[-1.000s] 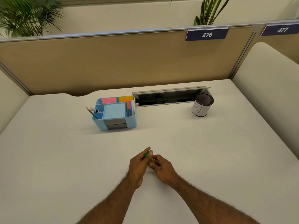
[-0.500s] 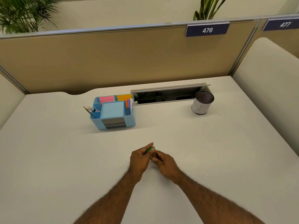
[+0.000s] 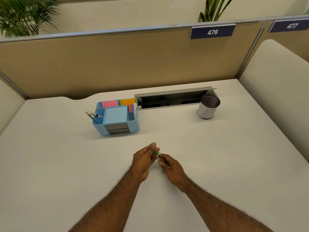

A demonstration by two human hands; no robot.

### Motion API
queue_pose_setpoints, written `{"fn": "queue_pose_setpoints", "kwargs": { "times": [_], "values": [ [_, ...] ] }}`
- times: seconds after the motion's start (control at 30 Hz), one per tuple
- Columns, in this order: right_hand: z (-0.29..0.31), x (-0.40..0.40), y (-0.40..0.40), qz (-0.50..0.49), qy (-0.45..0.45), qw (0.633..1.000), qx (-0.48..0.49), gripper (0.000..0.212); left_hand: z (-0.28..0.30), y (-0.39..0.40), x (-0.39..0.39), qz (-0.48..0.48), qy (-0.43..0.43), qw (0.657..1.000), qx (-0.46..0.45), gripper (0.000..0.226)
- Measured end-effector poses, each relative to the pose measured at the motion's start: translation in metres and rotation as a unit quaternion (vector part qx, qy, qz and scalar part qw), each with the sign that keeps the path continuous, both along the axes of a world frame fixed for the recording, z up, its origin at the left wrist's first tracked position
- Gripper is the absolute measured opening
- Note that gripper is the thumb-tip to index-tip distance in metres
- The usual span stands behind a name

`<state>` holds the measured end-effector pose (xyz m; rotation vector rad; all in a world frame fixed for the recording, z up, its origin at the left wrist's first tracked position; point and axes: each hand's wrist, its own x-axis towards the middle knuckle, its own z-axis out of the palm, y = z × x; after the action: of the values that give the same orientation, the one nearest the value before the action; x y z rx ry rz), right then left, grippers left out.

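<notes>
Pinching a green piece (image 3: 155, 152) in the curled left hand (image 3: 143, 159) and the clear piece (image 3: 158, 157) touching it in the right hand (image 3: 170, 166), low over the tabletop (image 3: 225, 156), long axis slanting far-left to near-right, equally near both hands.

Clear piece (image 3: 158, 156) now shows beside green pen (image 3: 155, 151).

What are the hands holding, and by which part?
A small green-and-clear plastic piece: left hand pinches its green end, right hand grips its clear end. What it is cannot be told.
</notes>
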<state>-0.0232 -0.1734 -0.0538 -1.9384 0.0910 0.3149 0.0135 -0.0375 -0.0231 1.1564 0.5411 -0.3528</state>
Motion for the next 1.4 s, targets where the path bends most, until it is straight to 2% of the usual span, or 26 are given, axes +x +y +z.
{"fn": "queue_pose_setpoints", "kwargs": {
  "times": [0.1, 0.23, 0.37, 0.5, 0.63, 0.77, 0.93, 1.0, 1.07, 1.13, 1.27, 1.4],
  "values": [
    [0.004, 0.003, -0.003, -0.037, -0.002, 0.999, 0.027, 0.034, 0.001, 0.003, 0.009, 0.035, 0.076, 0.996, -0.034, 0.024],
    [0.007, 0.017, -0.019, -0.088, -0.036, 0.994, 0.048, 0.037, -0.003, 0.009, 0.018, 0.029, 0.116, 0.993, -0.014, 0.031],
    [0.024, 0.054, -0.05, -0.176, -0.104, 0.979, 0.01, 0.039, -0.012, 0.017, 0.02, 0.019, 0.135, 0.99, 0.038, 0.039],
    [0.058, 0.102, -0.093, -0.287, -0.167, 0.941, -0.062, 0.042, -0.017, 0.02, 0.02, 0.031, 0.135, 0.989, 0.049, 0.039],
    [0.091, 0.141, -0.14, -0.346, -0.188, 0.909, -0.139, 0.058, -0.02, 0.019, 0.021, 0.041, 0.123, 0.989, 0.066, 0.039],
    [0.111, 0.163, -0.177, -0.328, -0.159, 0.907, -0.213, 0.08, -0.024, 0.019, 0.022, 0.046, 0.121, 0.989, 0.068, 0.037],
    [0.122, 0.179, -0.193, -0.26, -0.135, 0.911, -0.289, 0.09, -0.026, 0.019, 0.022, 0.052, 0.123, 0.989, 0.063, 0.021],
    [0.124, 0.187, -0.193, -0.249, -0.139, 0.908, -0.308, 0.084, -0.026, 0.019, 0.022, 0.057, 0.122, 0.989, 0.06, 0.024],
    [0.123, 0.193, -0.197, -0.188, -0.108, 0.905, -0.366, 0.063, -0.026, 0.019, 0.022, 0.061, 0.118, 0.989, 0.059, 0.035],
    [0.128, 0.193, -0.197, -0.099, -0.055, 0.885, -0.452, 0.044, -0.025, 0.019, 0.021, 0.062, 0.115, 0.99, 0.061, 0.04],
    [0.126, 0.197, -0.197, -0.147, -0.067, 0.891, -0.424, 0.045, -0.024, 0.019, 0.019, 0.065, 0.112, 0.99, 0.06, 0.04],
    [0.129, 0.197, -0.197, -0.127, -0.038, 0.895, -0.425, 0.037, -0.025, 0.019, 0.02, 0.065, 0.108, 0.991, 0.054, 0.042]
  ]
}}
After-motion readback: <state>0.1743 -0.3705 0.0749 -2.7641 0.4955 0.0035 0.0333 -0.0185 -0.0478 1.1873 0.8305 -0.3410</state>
